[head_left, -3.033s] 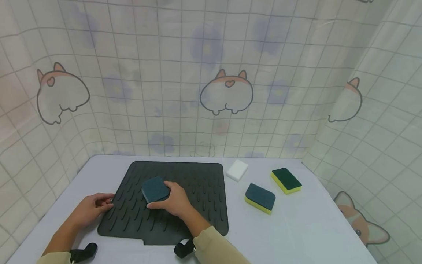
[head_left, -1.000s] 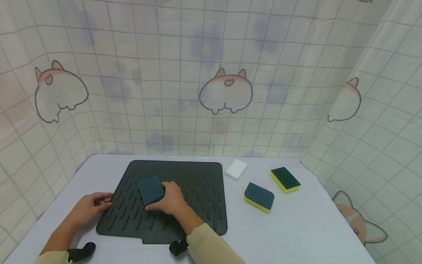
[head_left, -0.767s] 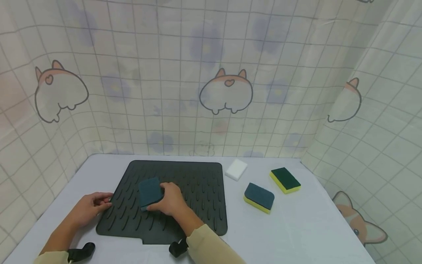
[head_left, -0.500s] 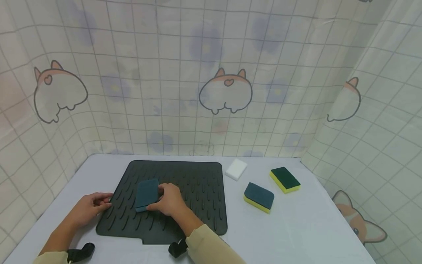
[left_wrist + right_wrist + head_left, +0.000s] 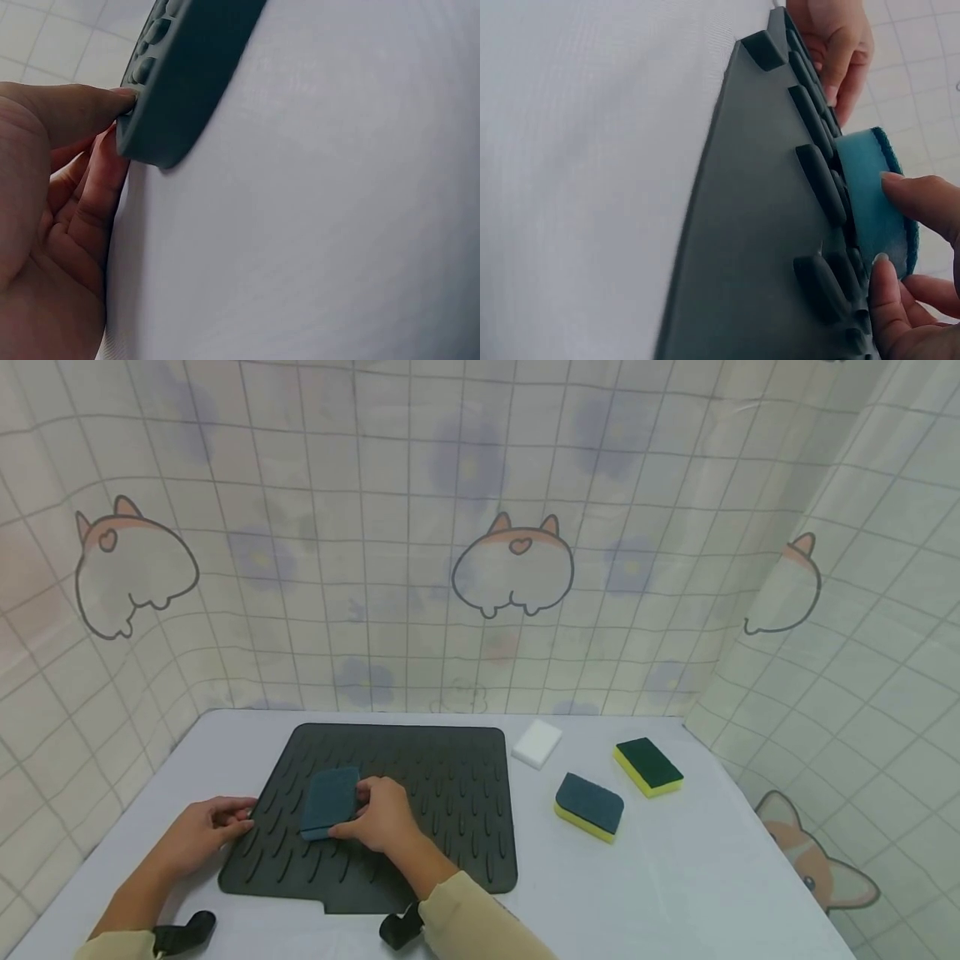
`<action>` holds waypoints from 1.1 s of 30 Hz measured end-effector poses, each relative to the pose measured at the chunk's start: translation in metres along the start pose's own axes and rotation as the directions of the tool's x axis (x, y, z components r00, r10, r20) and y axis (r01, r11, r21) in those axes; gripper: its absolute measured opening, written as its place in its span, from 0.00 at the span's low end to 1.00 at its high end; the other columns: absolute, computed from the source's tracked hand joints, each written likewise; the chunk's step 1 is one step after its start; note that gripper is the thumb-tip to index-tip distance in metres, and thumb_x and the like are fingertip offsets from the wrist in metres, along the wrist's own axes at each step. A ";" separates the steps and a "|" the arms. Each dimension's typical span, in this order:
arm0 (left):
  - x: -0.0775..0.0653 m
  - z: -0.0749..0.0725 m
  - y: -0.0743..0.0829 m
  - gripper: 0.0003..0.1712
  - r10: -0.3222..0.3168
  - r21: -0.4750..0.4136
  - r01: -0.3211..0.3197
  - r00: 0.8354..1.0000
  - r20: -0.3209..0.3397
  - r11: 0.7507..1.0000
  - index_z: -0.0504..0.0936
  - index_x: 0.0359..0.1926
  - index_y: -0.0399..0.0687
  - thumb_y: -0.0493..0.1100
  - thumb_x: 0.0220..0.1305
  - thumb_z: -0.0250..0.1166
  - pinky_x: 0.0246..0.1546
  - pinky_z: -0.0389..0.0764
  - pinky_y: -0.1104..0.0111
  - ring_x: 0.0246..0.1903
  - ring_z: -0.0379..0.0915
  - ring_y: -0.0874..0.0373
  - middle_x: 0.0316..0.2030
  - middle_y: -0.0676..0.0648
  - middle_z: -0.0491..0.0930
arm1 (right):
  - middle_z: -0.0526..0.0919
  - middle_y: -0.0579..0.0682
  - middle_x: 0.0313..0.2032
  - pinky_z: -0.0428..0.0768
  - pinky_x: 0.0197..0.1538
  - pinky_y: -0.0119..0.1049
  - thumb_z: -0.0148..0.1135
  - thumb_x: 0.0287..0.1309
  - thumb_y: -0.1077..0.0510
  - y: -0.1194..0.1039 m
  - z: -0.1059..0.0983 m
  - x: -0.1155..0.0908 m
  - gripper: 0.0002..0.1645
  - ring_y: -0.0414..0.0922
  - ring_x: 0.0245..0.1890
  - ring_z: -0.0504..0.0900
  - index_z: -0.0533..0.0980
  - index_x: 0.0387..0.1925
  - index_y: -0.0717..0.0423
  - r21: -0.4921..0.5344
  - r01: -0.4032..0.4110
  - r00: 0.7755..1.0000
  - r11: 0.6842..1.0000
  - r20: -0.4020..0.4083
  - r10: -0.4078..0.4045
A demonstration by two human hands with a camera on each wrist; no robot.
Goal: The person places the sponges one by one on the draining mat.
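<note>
On the table lies a dark grey-green rubber mat [image 5: 442,860] with rows of raised ridges. My left hand [image 5: 201,835] is at its left edge, thumb on top and fingers at the side, pinching it in the left wrist view, where the mat's corner [image 5: 176,97] shows. A blue sponge [image 5: 330,802] with a darker scouring layer on top rests flat on the left half of the mat. My right hand [image 5: 386,814] grips the sponge from its right side. In the right wrist view the thumb and fingers hold the light-blue side of the sponge [image 5: 866,195] against the ridges.
Right of the mat, a white block [image 5: 537,744] lies on the white table [image 5: 712,877]. Nearby are a yellow sponge with a blue-grey top [image 5: 589,803] and another with a dark green top [image 5: 648,764]. A patterned curtain [image 5: 405,485] encloses the back and sides.
The blue sponge, in my right hand, has slid left and slightly towards me over the mat, turning as it went. My left hand has stayed at the mat's edge.
</note>
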State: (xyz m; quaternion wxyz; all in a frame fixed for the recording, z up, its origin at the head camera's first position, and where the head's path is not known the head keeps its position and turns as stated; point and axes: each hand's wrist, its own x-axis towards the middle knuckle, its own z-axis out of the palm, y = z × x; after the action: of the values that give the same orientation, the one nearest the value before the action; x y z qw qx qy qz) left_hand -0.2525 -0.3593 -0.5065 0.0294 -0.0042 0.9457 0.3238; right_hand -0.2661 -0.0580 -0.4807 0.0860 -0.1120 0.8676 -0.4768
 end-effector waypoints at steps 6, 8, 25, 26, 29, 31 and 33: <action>-0.002 0.000 0.000 0.29 0.006 -0.012 -0.006 1.000 -0.004 1.000 0.76 0.63 0.28 0.43 0.69 0.68 0.31 0.72 0.69 0.38 0.71 0.56 0.39 0.46 0.80 | 0.82 0.45 0.46 0.82 0.45 0.32 0.86 0.42 0.56 0.000 0.006 0.000 0.41 0.34 0.36 0.82 0.77 0.60 0.57 0.058 -0.031 0.999 0.998 -0.012 0.032; -0.002 0.000 0.000 0.28 0.010 -0.017 -0.010 1.000 -0.006 1.000 0.76 0.63 0.28 0.43 0.69 0.68 0.30 0.72 0.69 0.37 0.71 0.57 0.39 0.46 0.80 | 0.82 0.45 0.45 0.82 0.46 0.33 0.86 0.42 0.57 -0.001 0.007 0.001 0.41 0.34 0.36 0.81 0.77 0.59 0.57 0.079 -0.045 0.999 0.996 -0.014 0.046; -0.002 0.002 -0.002 0.27 0.019 -0.021 -0.019 0.999 -0.026 1.000 0.77 0.62 0.28 0.43 0.69 0.68 0.30 0.73 0.69 0.36 0.71 0.58 0.38 0.46 0.80 | 0.83 0.46 0.45 0.83 0.49 0.36 0.86 0.42 0.59 -0.002 0.014 0.000 0.41 0.34 0.35 0.80 0.76 0.59 0.57 0.143 -0.064 0.997 0.988 -0.027 0.068; -0.002 0.002 -0.002 0.27 0.020 -0.021 -0.021 0.999 -0.027 1.000 0.77 0.62 0.28 0.43 0.69 0.68 0.30 0.73 0.70 0.36 0.71 0.59 0.38 0.46 0.80 | 0.83 0.46 0.45 0.83 0.49 0.36 0.86 0.42 0.59 -0.002 0.014 0.000 0.41 0.34 0.35 0.81 0.76 0.59 0.57 0.145 -0.064 0.997 0.987 -0.025 0.068; -0.002 0.002 -0.001 0.27 0.021 -0.020 -0.022 0.999 -0.026 1.000 0.77 0.62 0.28 0.43 0.69 0.68 0.30 0.73 0.70 0.36 0.71 0.59 0.39 0.46 0.81 | 0.83 0.46 0.44 0.83 0.49 0.36 0.85 0.42 0.60 -0.003 0.014 -0.001 0.40 0.34 0.35 0.81 0.76 0.59 0.57 0.151 -0.065 0.997 0.986 -0.019 0.068; -0.002 0.002 -0.001 0.27 0.019 -0.018 -0.020 1.000 -0.024 1.000 0.77 0.62 0.28 0.43 0.69 0.68 0.30 0.73 0.69 0.36 0.72 0.58 0.39 0.45 0.81 | 0.83 0.46 0.44 0.83 0.49 0.37 0.85 0.42 0.60 -0.003 0.014 -0.001 0.40 0.34 0.35 0.81 0.76 0.58 0.58 0.153 -0.065 0.998 0.986 -0.016 0.068; -0.002 0.002 -0.001 0.28 0.016 -0.017 -0.017 1.000 -0.023 1.000 0.77 0.62 0.28 0.43 0.69 0.68 0.30 0.73 0.69 0.37 0.72 0.56 0.39 0.45 0.81 | 0.82 0.45 0.44 0.83 0.49 0.36 0.85 0.42 0.60 -0.003 0.014 -0.001 0.39 0.34 0.35 0.81 0.76 0.58 0.57 0.151 -0.067 0.997 0.986 -0.015 0.070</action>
State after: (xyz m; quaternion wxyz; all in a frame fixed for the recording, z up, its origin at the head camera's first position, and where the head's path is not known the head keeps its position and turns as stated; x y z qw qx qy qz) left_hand -0.2504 -0.3591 -0.5086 0.0158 -0.0003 0.9432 0.3319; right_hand -0.2615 -0.0708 -0.4857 0.1017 -0.0705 0.8333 -0.5387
